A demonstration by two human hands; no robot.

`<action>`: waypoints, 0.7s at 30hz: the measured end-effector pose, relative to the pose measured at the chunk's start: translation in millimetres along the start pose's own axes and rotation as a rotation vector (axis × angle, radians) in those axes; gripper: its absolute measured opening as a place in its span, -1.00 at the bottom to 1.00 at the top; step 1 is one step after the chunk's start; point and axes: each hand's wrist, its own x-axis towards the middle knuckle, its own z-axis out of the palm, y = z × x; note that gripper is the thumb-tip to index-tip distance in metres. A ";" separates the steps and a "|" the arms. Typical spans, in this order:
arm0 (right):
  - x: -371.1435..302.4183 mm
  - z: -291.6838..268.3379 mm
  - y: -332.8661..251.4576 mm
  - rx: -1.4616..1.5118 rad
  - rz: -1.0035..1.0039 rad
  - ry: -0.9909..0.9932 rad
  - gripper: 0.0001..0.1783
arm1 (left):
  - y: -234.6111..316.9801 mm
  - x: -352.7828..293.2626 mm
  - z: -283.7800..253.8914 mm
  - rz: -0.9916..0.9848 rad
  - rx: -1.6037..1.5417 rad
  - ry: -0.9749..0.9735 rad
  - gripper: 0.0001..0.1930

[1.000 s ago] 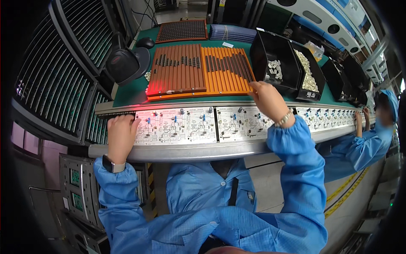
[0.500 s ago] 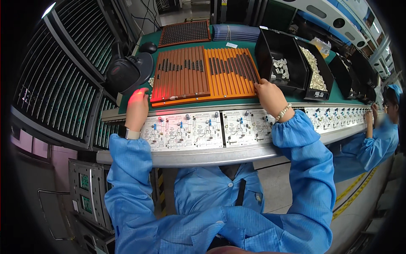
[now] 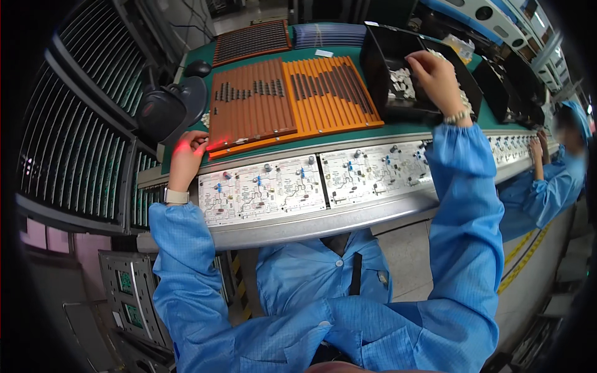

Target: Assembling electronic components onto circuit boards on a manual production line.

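My left hand (image 3: 188, 154) is at the front left corner of the brown slotted tray (image 3: 255, 118), its thumb and fingers drawn together. Red light falls on it, and anything between the fingertips is too small to make out. The brown tray lies on an orange slotted tray (image 3: 333, 121); both have rows of small dark parts in their grooves. Over the black bins, my right hand (image 3: 437, 81) hangs with bent fingers closed together; their tips hide whatever they may hold. Below it, white connector-like pieces (image 3: 403, 84) lie in the nearer black bin (image 3: 390, 55).
White circuit boards (image 3: 258, 191) line the rail along the front edge. A black scanner on a stand (image 3: 163, 109) and a mouse (image 3: 199, 68) sit left. Another dark tray (image 3: 252, 42) and blue strips (image 3: 329, 36) lie behind. A co-worker (image 3: 547, 174) works at far right.
My right hand has left the orange tray's right edge and moved up and right over the black bins. My left hand's fingers have drawn together by the tray corner. The whole view has shifted slightly.
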 end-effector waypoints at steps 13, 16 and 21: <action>20.1 69.9 98.9 -0.382 0.122 -0.332 -0.69 | -10.7 -6.6 0.4 0.088 0.244 0.183 -0.91; 23.6 73.0 102.7 -0.392 0.162 -0.336 -0.74 | -9.4 -6.1 -3.5 0.039 0.139 0.206 -0.90; 23.6 64.9 80.3 -0.447 0.176 -0.338 -0.74 | -13.6 -9.1 -8.7 -0.050 0.133 0.148 -0.88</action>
